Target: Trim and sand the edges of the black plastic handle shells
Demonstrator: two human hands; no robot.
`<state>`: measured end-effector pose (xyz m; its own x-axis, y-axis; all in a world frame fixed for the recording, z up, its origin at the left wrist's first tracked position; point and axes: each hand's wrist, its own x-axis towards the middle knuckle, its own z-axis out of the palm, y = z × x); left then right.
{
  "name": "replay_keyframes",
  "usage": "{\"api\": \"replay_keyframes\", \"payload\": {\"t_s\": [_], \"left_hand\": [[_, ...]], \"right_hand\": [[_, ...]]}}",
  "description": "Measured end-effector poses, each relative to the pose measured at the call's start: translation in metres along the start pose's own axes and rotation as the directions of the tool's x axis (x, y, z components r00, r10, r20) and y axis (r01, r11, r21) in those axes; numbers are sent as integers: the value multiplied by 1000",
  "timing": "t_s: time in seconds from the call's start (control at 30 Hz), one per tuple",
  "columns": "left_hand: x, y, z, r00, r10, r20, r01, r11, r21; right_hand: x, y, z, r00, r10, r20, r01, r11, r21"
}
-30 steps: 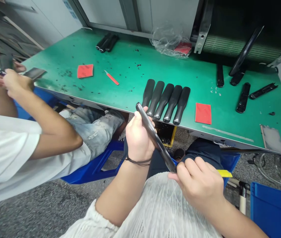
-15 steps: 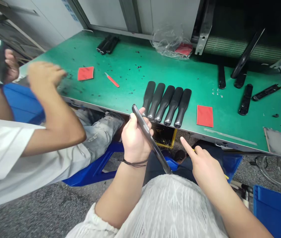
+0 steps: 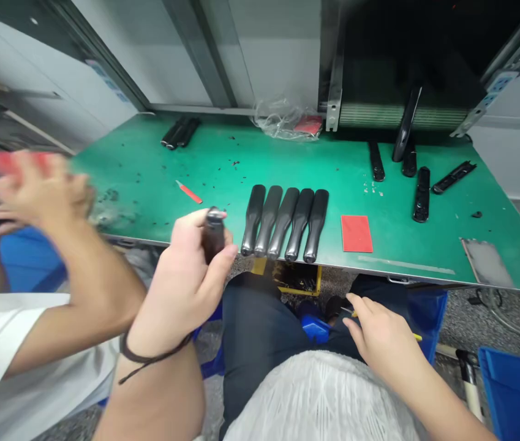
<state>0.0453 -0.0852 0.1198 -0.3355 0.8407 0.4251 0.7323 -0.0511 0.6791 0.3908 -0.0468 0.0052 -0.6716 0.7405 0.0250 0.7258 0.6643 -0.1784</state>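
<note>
My left hand [image 3: 186, 275] is closed round a glossy black plastic handle [image 3: 214, 233], seen nearly end-on above the table's front edge. Its far part is hidden by my fingers. Low over my lap, my right hand [image 3: 381, 327] grips a slim yellow-handled tool [image 3: 418, 337]; a thin metallic tip shows beyond the fingers. To the right of my left hand, several black handles [image 3: 282, 220] lie side by side on the green table [image 3: 223, 162], rounded ends toward me. A red pad [image 3: 356, 233] lies right of that row.
A co-worker's hands [image 3: 43, 190] at left hold a red pad and a black part, blurred. A red-handled knife [image 3: 190, 192] lies on the table. Black pieces [image 3: 421, 195] lie below the dark machine opening at right. A blue bin [image 3: 517, 386] stands lower right.
My left hand has moved left and turned the handle end-on toward me. My right hand has lowered, its forefinger less extended. The co-worker has picked up the red pad. The view has tilted upward.
</note>
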Motion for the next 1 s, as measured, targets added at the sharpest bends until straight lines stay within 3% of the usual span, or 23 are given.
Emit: {"api": "replay_keyframes", "payload": {"t_s": [0.07,0.13,0.27,0.4,0.5,0.57,0.7,0.83,1.0], "left_hand": [[21,-14,-14,953,170,251,-249,911,328],[39,-36,-19,876,209,435,-413,790,453],[53,-89,-13,833,185,522,-491,684,539],[45,-130,-6,763,249,596,-562,712,421],[35,-152,-2,758,306,577,-570,740,356],[30,-163,1,776,317,545,-545,772,327],[23,-175,9,781,347,520,-518,824,228],[19,-183,10,788,316,528,-455,877,155],[18,-189,14,853,259,454,-330,940,85]], "right_hand": [[-6,7,3,1000,5,-4,-5,1000,28],[-11,14,5,1000,4,-18,-3,999,50],[-21,25,6,999,25,-48,-20,995,99],[-25,30,-2,997,63,-54,-56,991,124],[-22,29,-16,994,108,-15,-106,989,106],[-18,30,-28,988,154,27,-155,984,85],[-2,44,-57,969,242,48,-244,969,43],[39,85,-90,944,330,-20,-330,944,-12],[135,162,-131,875,466,-129,-478,874,-82]]}}
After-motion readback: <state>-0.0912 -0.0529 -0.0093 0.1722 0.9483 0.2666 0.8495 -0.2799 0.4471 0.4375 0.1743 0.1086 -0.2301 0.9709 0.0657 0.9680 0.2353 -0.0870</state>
